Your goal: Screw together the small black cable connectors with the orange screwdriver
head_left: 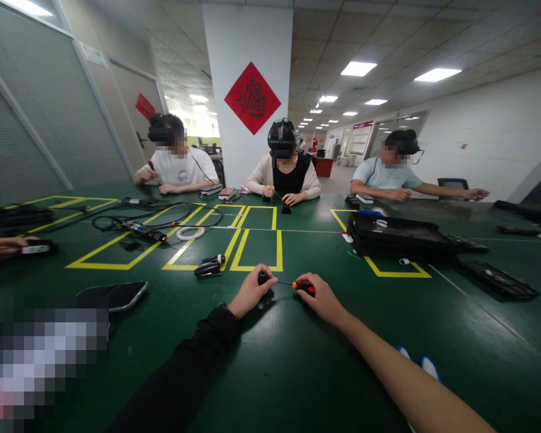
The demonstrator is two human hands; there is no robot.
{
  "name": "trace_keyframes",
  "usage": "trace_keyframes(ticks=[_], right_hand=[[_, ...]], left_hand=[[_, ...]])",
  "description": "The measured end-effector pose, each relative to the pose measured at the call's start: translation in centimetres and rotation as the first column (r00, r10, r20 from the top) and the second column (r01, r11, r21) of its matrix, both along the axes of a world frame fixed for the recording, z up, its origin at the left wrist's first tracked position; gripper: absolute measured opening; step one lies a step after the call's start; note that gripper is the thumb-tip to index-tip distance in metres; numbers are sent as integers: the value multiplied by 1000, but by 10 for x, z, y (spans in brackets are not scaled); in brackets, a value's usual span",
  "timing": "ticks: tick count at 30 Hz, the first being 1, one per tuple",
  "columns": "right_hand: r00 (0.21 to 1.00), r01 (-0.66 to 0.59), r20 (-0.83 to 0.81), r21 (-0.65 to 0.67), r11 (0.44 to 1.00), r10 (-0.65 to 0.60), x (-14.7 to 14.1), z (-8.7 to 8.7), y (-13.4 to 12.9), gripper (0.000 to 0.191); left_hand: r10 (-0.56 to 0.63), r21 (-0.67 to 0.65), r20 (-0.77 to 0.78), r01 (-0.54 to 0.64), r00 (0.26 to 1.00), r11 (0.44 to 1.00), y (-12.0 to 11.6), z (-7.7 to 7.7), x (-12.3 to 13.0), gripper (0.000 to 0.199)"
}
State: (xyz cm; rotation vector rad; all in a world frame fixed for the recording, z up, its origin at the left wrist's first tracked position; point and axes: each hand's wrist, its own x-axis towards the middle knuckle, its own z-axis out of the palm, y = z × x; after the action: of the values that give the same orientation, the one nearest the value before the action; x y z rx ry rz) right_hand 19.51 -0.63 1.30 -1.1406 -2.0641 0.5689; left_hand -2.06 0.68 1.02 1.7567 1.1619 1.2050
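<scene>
Over the near middle of the green table (270, 373), my right hand (327, 300) is closed around the black and orange handle of a screwdriver (305, 290). Its thin shaft points left, toward my left hand (249, 294). That hand grips a small black cylindrical piece (262, 277) between thumb and fingers, and the shaft's end reaches the fingertips. Whether the tip touches the piece cannot be made out. Just beyond my left hand lie black marker-like cylinders (210, 266) with white bands.
Black trays (397, 234) are stacked at the right, with a thin black panel (498, 279) beside them. Cables (139, 225) and a white ring (190, 233) lie to the left. A dark flat device (112, 296) is nearer me. Several people sit around the table.
</scene>
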Motion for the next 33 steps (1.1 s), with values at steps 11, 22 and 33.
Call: trace_keyframes(ticks=[11, 22, 33], right_hand=[[999, -15, 40, 43, 999, 14, -1, 1, 0, 19], [1000, 12, 1, 47, 999, -12, -1, 2, -1, 19], [1000, 20, -3, 36, 999, -20, 0, 2, 1, 15]], left_hand=[[12, 27, -15, -12, 1000, 1000, 2, -2, -1, 20], [-6, 37, -29, 7, 1000, 999, 2, -3, -1, 19], [-7, 31, -27, 8, 1000, 999, 1, -1, 0, 18]])
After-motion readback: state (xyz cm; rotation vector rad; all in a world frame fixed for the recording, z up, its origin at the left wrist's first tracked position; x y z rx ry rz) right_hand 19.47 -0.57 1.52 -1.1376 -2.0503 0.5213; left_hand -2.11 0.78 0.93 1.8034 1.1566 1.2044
